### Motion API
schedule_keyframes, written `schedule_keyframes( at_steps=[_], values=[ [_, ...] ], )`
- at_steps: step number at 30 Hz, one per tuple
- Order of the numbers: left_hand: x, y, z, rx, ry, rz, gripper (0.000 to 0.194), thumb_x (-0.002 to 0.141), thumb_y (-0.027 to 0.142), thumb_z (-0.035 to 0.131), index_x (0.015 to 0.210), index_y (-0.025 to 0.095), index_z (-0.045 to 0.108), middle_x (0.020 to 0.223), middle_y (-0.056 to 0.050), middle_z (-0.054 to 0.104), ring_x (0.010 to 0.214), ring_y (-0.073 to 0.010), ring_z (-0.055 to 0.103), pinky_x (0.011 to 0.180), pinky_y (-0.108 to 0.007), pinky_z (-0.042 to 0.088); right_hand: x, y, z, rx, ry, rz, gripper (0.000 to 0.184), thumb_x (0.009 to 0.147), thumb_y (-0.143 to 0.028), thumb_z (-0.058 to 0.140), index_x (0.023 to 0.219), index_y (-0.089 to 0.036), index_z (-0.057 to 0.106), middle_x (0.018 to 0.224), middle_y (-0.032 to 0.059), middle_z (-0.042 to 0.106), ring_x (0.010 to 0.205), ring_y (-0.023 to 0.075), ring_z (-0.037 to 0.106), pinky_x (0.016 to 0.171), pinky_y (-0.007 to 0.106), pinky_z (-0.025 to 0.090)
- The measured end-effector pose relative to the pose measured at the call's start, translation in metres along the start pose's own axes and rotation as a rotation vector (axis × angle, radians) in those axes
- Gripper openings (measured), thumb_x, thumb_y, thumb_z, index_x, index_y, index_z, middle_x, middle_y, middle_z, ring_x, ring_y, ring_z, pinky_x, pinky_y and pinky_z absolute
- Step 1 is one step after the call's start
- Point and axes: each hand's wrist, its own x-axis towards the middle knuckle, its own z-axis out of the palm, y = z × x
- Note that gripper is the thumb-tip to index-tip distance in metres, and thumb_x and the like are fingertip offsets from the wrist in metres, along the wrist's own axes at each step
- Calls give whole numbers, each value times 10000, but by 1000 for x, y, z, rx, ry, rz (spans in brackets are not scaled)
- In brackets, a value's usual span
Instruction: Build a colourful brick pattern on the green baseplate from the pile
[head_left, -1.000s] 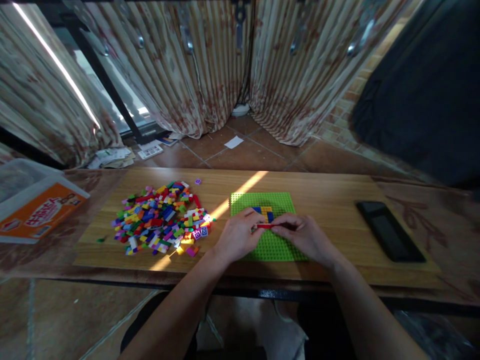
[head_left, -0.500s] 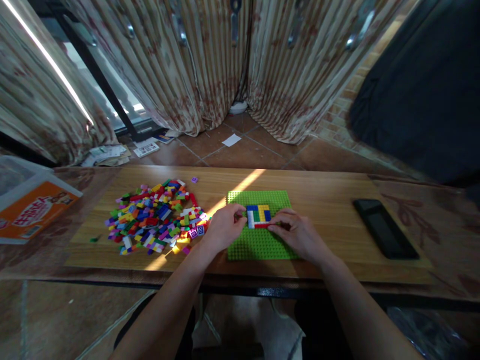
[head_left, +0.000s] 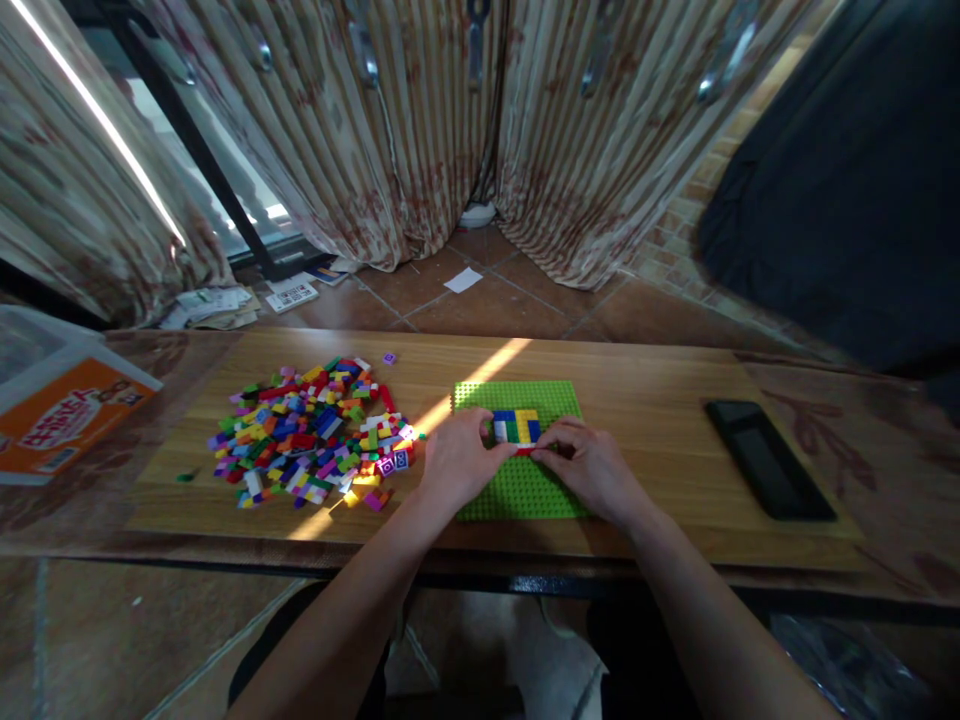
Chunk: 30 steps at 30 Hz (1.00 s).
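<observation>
A small rectangular build of toy bricks (head_left: 517, 425) in blue, yellow, white and green sits on a green studded baseplate (head_left: 525, 490). A red brick (head_left: 525, 450) runs along its near edge. My left hand (head_left: 461, 455) is curled at the build's left side, its thumb pressed on the red brick and its fingers against the left edge. At the right end my right hand (head_left: 589, 460) pinches the red brick between thumb and forefinger. My left thumb and hand hide the build's near left corner.
A big heap of loose colored bricks (head_left: 300, 430) lies on the wooden tabletop (head_left: 645, 400) to the left. On the right rests a black phone-like device (head_left: 769, 460). A plastic box with an orange label (head_left: 82, 410) stands at the far left.
My left hand has moved right and nearer the build, its thumb now reaching onto the red brick. My right hand has stayed almost in place at the brick's right end.
</observation>
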Motion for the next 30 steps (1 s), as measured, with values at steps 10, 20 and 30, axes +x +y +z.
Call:
schedule_keyframes(
  at_steps=[10, 20, 30],
  values=[
    [2, 6, 1, -15, 1, -99, 526, 708, 430, 733, 1143, 174, 585, 849, -33, 669, 808, -219, 635, 726, -345, 471, 5, 18, -10, 112, 132, 162, 261, 814, -433, 618, 744, -197, 705, 723, 28, 680, 679, 171, 604, 640, 302, 451],
    [3, 6, 2, 25, -4, -97, 481, 716, 393, 710, 1134, 193, 579, 850, -19, 672, 823, -218, 633, 715, -339, 466, 5, 5, -9, -17, 9, 216, 183, 749, -391, 687, 722, -215, 726, 717, 11, 716, 643, 160, 610, 597, 282, 420],
    [2, 11, 5, 47, 4, -122, 442, 734, 349, 711, 1121, 188, 572, 947, -74, 684, 886, -248, 638, 770, -361, 483, 13, 1, -9, 15, 0, 285, 129, 677, -320, 736, 636, -201, 708, 588, -12, 664, 557, 141, 564, 525, 265, 381]
  ],
)
